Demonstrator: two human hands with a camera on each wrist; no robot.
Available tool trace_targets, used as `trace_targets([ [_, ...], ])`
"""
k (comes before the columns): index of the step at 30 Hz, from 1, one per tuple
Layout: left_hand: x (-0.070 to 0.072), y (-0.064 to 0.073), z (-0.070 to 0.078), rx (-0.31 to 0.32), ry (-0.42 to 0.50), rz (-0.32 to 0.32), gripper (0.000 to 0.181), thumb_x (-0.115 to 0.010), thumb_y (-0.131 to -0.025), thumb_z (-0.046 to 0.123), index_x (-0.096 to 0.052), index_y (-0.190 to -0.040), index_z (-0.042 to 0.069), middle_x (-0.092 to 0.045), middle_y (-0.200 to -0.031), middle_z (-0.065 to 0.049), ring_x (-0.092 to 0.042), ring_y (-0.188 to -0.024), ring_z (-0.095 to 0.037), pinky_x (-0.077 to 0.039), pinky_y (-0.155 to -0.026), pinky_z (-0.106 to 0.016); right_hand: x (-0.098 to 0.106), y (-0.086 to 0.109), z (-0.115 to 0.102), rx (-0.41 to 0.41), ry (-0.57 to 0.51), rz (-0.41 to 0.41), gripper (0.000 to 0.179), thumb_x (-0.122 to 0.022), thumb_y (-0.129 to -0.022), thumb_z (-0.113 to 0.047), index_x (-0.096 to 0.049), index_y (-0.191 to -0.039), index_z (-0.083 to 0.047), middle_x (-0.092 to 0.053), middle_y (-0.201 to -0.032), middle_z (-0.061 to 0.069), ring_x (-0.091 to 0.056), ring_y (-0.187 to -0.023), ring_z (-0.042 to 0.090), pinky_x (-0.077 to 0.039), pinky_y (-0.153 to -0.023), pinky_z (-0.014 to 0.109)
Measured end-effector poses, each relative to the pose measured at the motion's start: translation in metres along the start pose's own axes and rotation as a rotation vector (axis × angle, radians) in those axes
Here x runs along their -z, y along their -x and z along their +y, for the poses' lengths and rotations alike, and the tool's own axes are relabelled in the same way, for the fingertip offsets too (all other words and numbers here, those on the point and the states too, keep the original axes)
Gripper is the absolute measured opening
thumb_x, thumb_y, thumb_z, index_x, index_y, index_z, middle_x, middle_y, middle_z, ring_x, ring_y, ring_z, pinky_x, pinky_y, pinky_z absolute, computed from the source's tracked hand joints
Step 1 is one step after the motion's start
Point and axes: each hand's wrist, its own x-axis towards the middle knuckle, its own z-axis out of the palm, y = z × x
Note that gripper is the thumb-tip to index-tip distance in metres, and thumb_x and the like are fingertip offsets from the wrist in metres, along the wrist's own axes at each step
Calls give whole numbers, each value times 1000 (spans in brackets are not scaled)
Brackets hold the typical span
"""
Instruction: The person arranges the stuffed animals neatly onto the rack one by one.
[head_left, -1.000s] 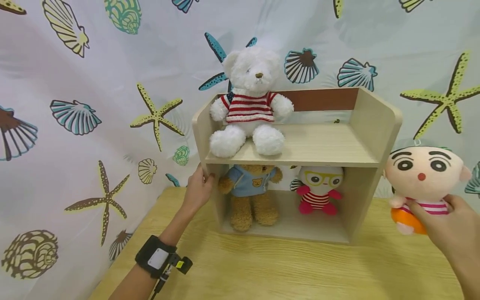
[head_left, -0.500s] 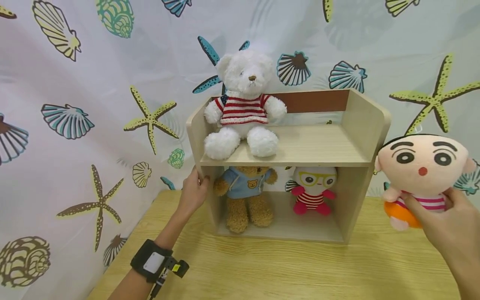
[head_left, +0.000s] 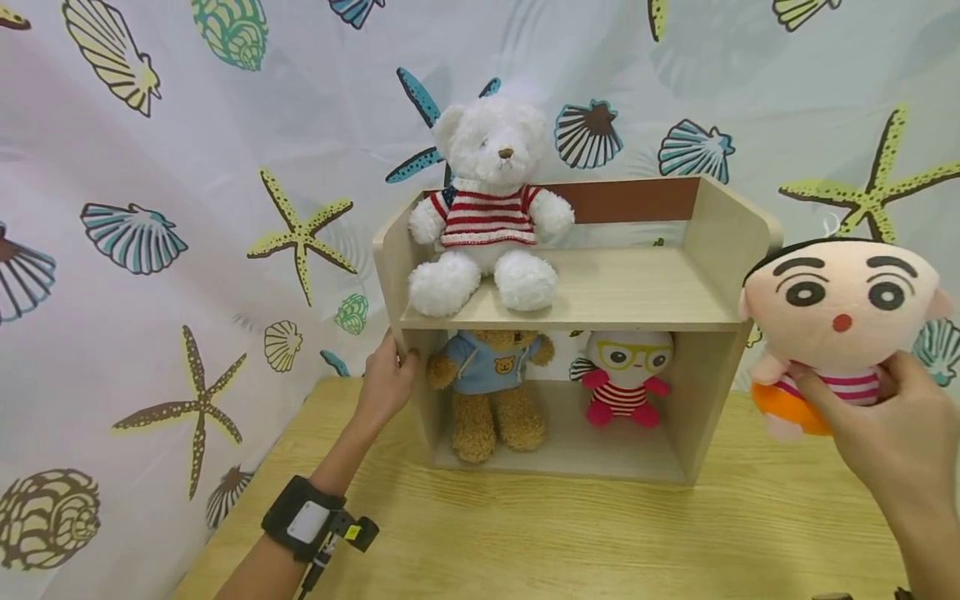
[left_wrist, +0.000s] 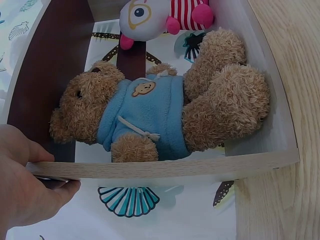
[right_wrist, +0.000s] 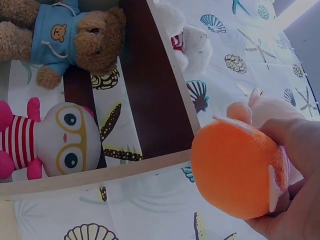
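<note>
My right hand (head_left: 896,425) grips a plush doll (head_left: 840,308) with a big head, striped top and orange bottom round its body, in the air just right of the shelf. In the right wrist view the doll's orange underside (right_wrist: 235,170) faces the camera. With fingers and thumb, my left hand (head_left: 386,379) pinches the left side panel of the small wooden shelf (head_left: 637,287); the left wrist view shows the panel's edge between them. A white teddy bear (head_left: 495,208) in a striped sweater sits on the upper level at the left.
Below stand a brown teddy bear (head_left: 495,387) in a blue hoodie and, to its right, a plush toy (head_left: 626,379) with yellow glasses. The shelf rests on a wooden table (head_left: 525,533). A patterned curtain (head_left: 225,125) hangs behind and along the left.
My right hand has lifted the doll and brought it left, nearer the shelf's right side. The head view has shifted slightly. My left hand keeps its hold on the panel.
</note>
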Motion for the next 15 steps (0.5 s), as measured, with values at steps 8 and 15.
trace_targets([
  [8, -1, 2, -2, -12, -5, 5, 40, -53, -98, 7, -49, -137, -4, -62, -123, -30, -61, -111, -46, -51, -86, -58, -5, 1, -13, 59, 54, 10, 60, -83, -80, -20, -58, -127, 6, -63, -113, 29, -39, -73, -8, -32, -64, 9],
  [15, 0, 0, -2, -17, 6, 0, 40, -53, -99, 7, -49, -137, -3, -62, -123, -29, -62, -110, -44, -52, -83, -56, -11, -1, -23, 115, 27, 11, 59, -84, -80, -21, -59, -128, 4, -65, -112, 27, -41, -77, -5, -33, -67, 11],
])
